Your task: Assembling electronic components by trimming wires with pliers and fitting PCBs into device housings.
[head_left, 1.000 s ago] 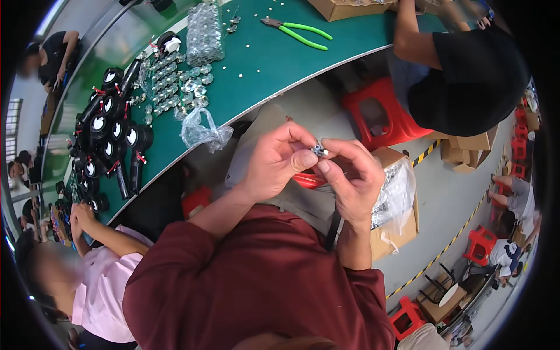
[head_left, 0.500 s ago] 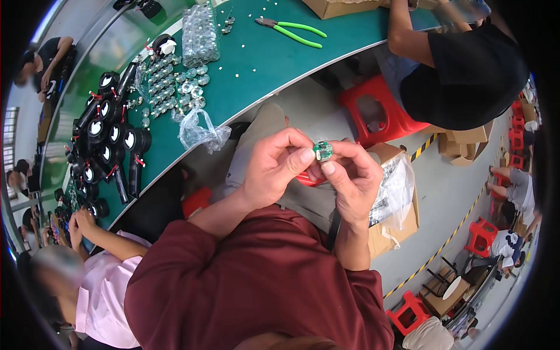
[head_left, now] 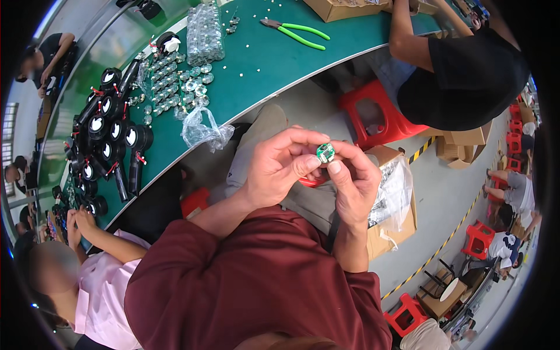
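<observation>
Fingertips of both hands cover the rim and underside of the small round green circuit board [head_left: 325, 153]. Beyond it, on the green desk [head_left: 274, 64], the tiny white specks beside the green-handled pliers [head_left: 296, 32] are too small to tell.

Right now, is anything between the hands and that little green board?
Nothing visible. The green board is already pinched between both hands: left hand fingers on its left side, right hand thumb and fingers on its right and lower edge. It is held up over the lap, clear of the bench.
</observation>
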A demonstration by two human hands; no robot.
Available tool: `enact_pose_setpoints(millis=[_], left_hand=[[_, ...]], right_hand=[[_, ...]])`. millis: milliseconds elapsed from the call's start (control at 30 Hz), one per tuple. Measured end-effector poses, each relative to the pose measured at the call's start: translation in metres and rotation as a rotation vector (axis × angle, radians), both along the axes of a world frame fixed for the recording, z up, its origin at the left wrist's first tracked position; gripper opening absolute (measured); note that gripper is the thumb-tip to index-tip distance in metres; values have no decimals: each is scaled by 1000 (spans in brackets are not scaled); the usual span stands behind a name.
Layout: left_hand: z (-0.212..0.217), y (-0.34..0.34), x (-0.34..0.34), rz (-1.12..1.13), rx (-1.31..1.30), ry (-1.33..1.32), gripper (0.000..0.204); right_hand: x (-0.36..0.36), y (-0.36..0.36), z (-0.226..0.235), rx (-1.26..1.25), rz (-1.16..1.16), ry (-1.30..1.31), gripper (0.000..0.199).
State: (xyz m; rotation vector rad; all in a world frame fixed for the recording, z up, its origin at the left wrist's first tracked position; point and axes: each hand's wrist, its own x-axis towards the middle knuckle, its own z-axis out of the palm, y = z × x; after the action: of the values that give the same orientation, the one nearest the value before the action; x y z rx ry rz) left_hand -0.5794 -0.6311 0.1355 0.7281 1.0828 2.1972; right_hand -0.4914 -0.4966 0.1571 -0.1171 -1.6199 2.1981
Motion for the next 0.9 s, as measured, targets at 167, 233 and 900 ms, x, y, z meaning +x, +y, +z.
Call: enact_pose_setpoints(millis=[167, 233, 900], left_hand=[[0, -2, -1, -14, 37, -39, 28], [-1, -2, -1, -1, 52, -48, 27], [14, -16, -11, 41, -194, 89, 25]], right_hand=[[0, -1, 0, 25, 7, -7, 28], [-1, -1, 0, 51, 6, -9, 30], [-4, 0, -1, 194, -9, -126, 26]])
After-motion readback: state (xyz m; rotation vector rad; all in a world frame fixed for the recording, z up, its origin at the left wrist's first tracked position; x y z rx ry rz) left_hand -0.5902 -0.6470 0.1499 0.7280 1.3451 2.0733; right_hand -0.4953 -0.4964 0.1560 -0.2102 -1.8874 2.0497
